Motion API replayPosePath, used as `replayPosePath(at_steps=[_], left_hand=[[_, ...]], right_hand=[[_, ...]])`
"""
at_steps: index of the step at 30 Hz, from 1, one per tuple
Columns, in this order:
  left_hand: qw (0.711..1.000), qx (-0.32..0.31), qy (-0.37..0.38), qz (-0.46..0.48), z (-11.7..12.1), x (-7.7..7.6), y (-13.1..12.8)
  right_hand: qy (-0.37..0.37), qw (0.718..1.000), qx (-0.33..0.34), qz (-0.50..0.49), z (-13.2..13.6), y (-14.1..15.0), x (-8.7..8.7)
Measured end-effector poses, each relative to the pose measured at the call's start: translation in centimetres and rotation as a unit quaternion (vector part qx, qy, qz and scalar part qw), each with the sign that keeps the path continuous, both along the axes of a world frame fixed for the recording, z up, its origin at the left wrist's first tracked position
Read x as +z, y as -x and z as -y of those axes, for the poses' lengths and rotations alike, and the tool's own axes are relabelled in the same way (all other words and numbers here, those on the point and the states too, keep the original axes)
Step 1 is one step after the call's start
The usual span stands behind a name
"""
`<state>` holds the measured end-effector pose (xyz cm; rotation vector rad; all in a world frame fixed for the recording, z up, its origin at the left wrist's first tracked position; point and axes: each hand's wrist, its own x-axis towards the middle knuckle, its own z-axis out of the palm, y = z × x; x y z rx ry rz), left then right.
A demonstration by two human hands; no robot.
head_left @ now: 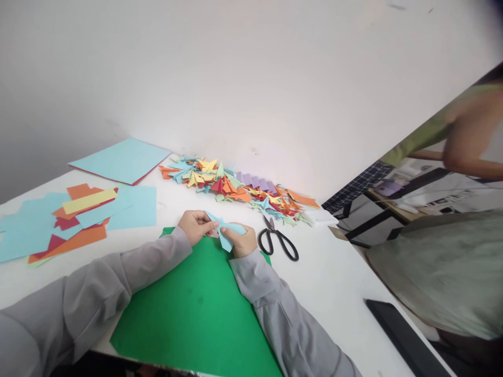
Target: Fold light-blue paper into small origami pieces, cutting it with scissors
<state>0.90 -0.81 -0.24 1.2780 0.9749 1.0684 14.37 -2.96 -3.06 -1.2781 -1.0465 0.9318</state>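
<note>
Both my hands hold a folded light blue paper piece just above the far edge of a green sheet on the white table. My left hand pinches its left end, fingers closed. My right hand grips the right part, fingers curled round it. Grey sleeves cover both my arms. Black scissors lie just right of my right hand.
A heap of folded coloured paper shapes runs along the wall. Loose blue, orange, red and yellow sheets lie at the left, with a large light blue sheet behind. A dark flat object rests at the table's right edge. Another person sits at right.
</note>
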Motion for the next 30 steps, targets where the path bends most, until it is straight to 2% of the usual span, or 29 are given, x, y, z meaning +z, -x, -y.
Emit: replayPosePath(at_steps=[7, 13, 18, 25, 30], left_hand=[[1.000, -0.003, 0.007, 0.027, -0.4, -0.2, 0.1], [0.999, -0.033, 0.002, 0.042, -0.3, -0.3, -0.1], [0.998, -0.056, -0.014, 0.039, -0.1, -0.4, -0.2], [0.998, -0.055, -0.014, 0.022, -0.2, -0.1, 0.2], [0.999, -0.031, 0.012, 0.022, -0.3, -0.5, 0.0]], right_hand=[[-0.027, 0.996, 0.059, -0.066, -0.3, -0.2, -0.7], [-0.027, 0.999, 0.017, -0.038, 0.0, 0.2, 0.0], [-0.025, 0.999, 0.022, 0.007, 0.4, 0.2, 0.5], [-0.024, 0.999, 0.034, 0.029, 0.6, 0.4, 0.8], [-0.024, 0.999, 0.032, -0.001, 0.3, 0.2, 0.5]])
